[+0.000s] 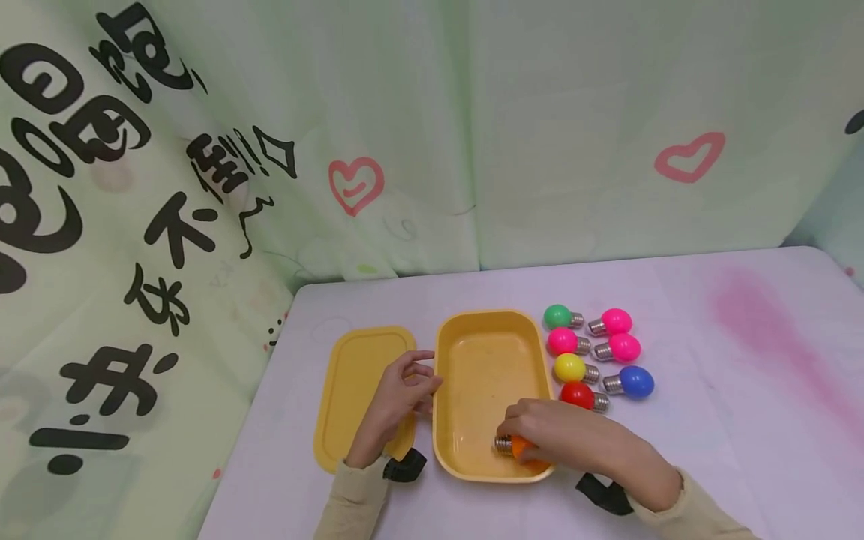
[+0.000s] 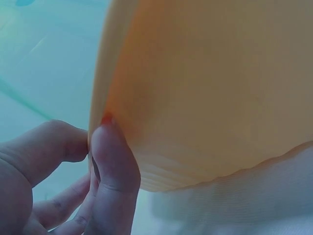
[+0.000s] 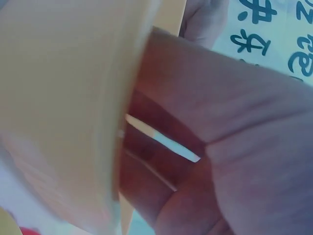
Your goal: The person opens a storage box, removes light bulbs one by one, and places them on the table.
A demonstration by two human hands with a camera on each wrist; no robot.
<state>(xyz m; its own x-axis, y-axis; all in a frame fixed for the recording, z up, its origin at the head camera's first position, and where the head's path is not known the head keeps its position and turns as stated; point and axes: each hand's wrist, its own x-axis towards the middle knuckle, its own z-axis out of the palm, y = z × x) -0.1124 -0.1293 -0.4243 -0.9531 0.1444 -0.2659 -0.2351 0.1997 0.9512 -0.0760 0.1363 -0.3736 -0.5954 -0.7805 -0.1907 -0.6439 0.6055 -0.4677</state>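
A yellow rectangular container (image 1: pixel 482 367) stands on the table in the head view. My left hand (image 1: pixel 403 390) pinches its left rim between thumb and finger; the left wrist view shows this rim (image 2: pixel 100 73) close up. Over the near right corner, my right hand (image 1: pixel 563 435) holds an orange light bulb (image 1: pixel 521 447) low inside the container, its metal screw base pointing left. The rest of the bulb is hidden under the fingers. In the right wrist view the container wall (image 3: pixel 63 98) hides the fingertips and the bulb.
Right of the container lie a green bulb (image 1: pixel 557 316), several pink bulbs (image 1: pixel 616 321), a yellow bulb (image 1: pixel 569 367), a red bulb (image 1: pixel 577 394) and a blue bulb (image 1: pixel 637 382). A flat yellow lid (image 1: pixel 361 375) lies to the left, partly behind the left hand. A printed curtain (image 1: pixel 540 150) hangs behind the table.
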